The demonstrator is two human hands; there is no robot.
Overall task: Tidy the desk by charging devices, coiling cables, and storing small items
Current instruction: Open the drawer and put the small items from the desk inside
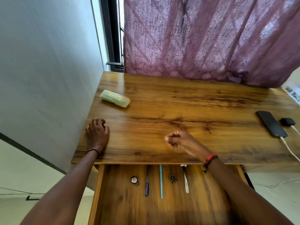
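Inside wood drawer point(123, 200): 1 metal fork point(185, 177), 1 teal pen point(161, 182). L hand point(97, 132) fisted, empty; R hand point(177, 138) curled, contents unclear.

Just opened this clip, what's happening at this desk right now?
A person is at a wooden desk with its drawer pulled open. The left hand rests on the desk top, fingers curled; the right hand hovers over it, curled and blurred, so I cannot tell whether it holds anything. A phone lies plugged into a white cable. A fork, pen and screwdriver lie in the drawer; a yellowish case sits on the desk.
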